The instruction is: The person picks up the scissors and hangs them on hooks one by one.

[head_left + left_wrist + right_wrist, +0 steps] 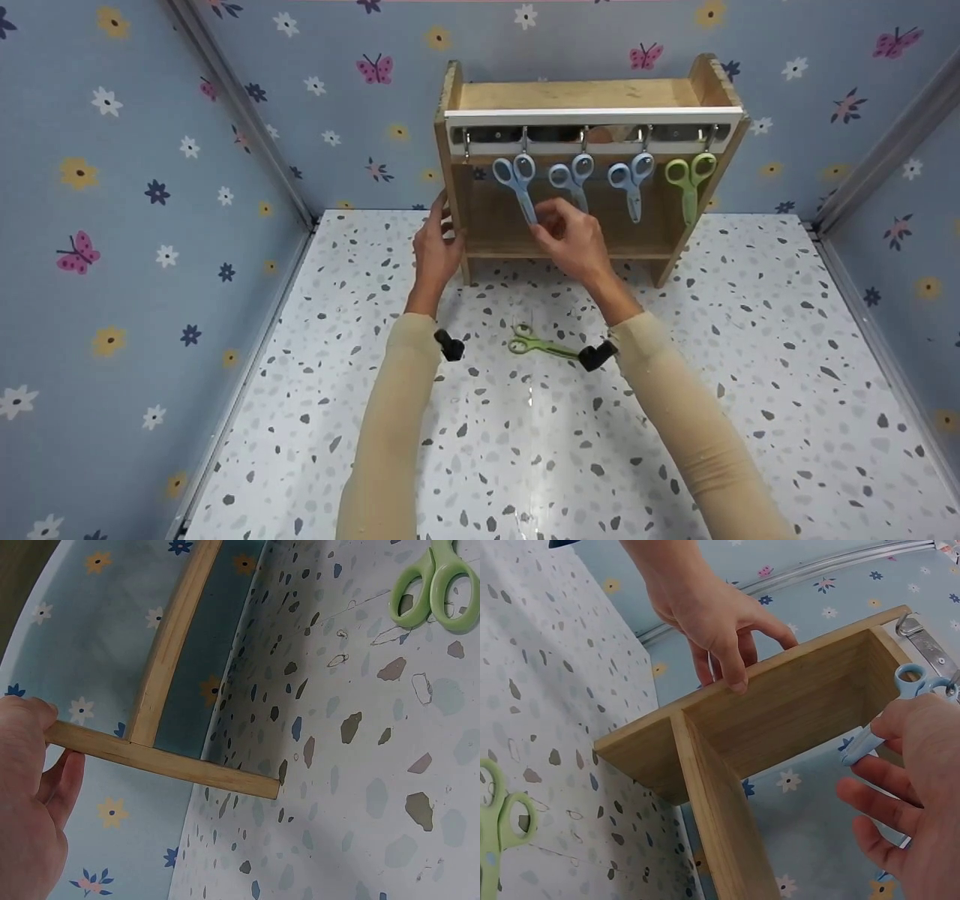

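My left hand [438, 253] holds the left side panel of a wooden rack [169, 763], thumb on one face and fingers on the other. With thumb and fingertips, my right hand [576, 238] pinches the lower, blade end of a pair of blue scissors [525, 199]. Those scissors hang by one handle loop from the second hook from the left on the metal hook rail [592, 118]. In the right wrist view, the blue scissors [864, 744] slant down between thumb and index finger.
Two more pairs of blue scissors and one green pair [689, 196] hang further right on the rail. The leftmost hook [466, 144] bears nothing. On the speckled table, green scissors [541, 346] lie before the rack. Flower-patterned walls [135, 225] surround the table.
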Motion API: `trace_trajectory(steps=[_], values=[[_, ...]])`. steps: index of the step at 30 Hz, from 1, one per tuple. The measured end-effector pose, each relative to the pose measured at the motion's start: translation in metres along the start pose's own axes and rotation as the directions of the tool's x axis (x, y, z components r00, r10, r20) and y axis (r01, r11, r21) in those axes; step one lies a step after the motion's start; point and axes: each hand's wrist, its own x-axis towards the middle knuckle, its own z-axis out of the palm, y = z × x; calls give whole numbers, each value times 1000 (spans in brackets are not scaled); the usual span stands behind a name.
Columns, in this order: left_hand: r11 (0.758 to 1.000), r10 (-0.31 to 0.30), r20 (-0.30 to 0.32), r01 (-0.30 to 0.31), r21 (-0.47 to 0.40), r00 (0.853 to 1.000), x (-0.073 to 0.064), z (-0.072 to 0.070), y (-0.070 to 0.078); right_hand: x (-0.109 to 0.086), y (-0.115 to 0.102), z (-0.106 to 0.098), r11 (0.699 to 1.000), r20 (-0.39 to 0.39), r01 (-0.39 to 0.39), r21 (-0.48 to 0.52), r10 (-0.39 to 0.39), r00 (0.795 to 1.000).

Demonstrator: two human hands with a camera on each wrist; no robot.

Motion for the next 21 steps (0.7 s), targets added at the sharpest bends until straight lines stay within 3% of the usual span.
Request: trace_trajectory(steps=[7,21], values=[[999,45,-15,-45,5,999,0,0,-1,-1,1,2,1000,9,-28,13,28,1000],[1000,31,-10,-31,-1,999,0,-1,-1,-4,4,1,999,15,-29,19,29,999]])
